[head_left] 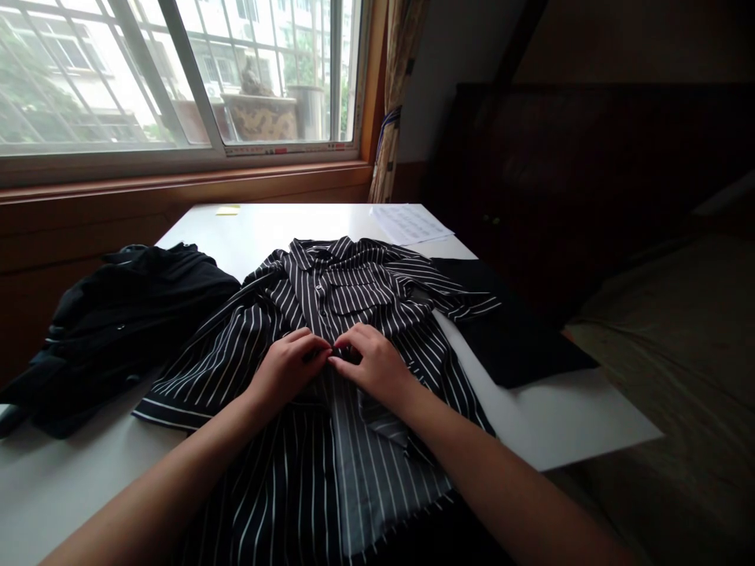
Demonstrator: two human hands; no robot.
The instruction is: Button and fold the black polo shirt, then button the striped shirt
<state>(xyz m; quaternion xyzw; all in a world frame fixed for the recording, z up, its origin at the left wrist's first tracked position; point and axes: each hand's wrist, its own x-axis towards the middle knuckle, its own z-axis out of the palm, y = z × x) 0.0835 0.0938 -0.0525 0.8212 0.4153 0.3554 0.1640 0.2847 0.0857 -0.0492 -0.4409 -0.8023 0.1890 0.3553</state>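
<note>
A black shirt with white stripes (330, 299) lies spread face up on the white table (554, 424), collar toward the window. My left hand (289, 365) and my right hand (374, 362) meet at the shirt's front placket, about halfway down. Both hands have their fingers curled and pinched on the placket fabric, fingertips almost touching each other. What sits between the fingertips is too small to make out. The lower part of the shirt hangs open toward me, showing its grey inner side.
A heap of black clothing (118, 322) lies at the table's left. A flat black cloth (513, 330) lies right of the shirt. A printed paper sheet (410, 222) and a yellow note (227, 211) sit near the window. A bed (678, 369) stands at right.
</note>
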